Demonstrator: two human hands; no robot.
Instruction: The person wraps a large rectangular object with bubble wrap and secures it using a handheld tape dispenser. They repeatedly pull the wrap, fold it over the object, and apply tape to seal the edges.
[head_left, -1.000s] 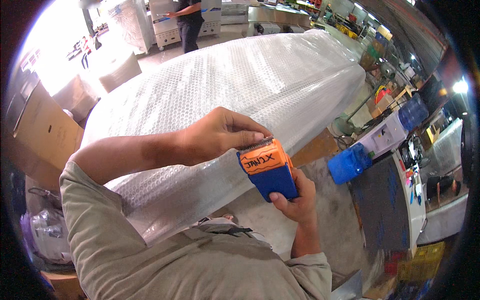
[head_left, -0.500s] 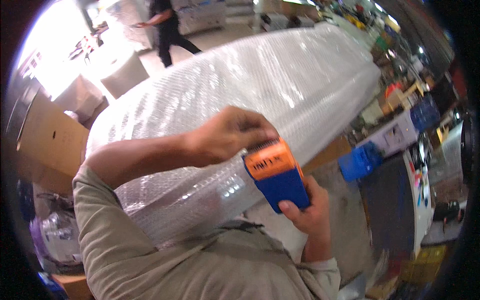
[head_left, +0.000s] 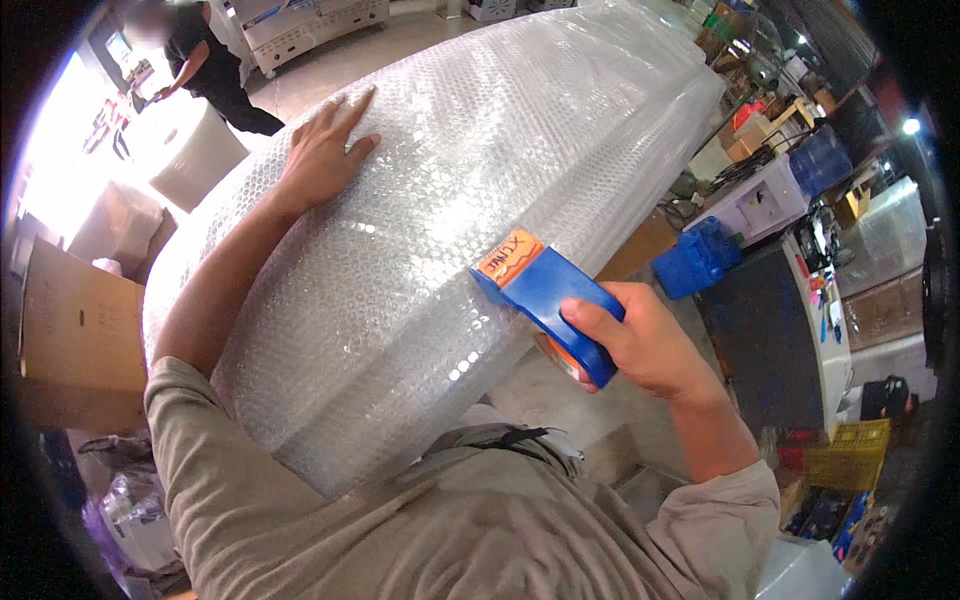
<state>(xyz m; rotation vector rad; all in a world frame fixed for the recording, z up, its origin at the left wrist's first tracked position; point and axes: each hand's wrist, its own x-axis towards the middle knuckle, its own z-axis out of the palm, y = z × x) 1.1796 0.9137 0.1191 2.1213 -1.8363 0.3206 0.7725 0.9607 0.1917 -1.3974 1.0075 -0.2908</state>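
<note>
- bubble-wrapped bundle: directly ahead of the torso, long axis runs from near-left to far-right; whatever supports it is hidden
- tape dispenser: at the bundle's right long side, its own long axis roughly crosswise to the bundle, orange end aimed up-left in over the wrap, back end out past the edge
- contact between orange end and wrap: cannot tell from this angle
- right hand: closed round the blue body, thumb on the top face, other fingers mostly hidden beneath; sits outside the bundle's edge
- left hand: palm down on the wrap, fingers spread, holding nothing visible; up-left of the dispenser and well apart from it, near the bundle's far-left edge
- so the 2 hands straddle the bundle's width: right is nearer the torso and has the dispenser, left reaches farther out
- off to the right, past a strip of floor: blue jug and a white-topped bench
- top left: 1 person in dark clothes near a big white roll, clear of both hands
</note>
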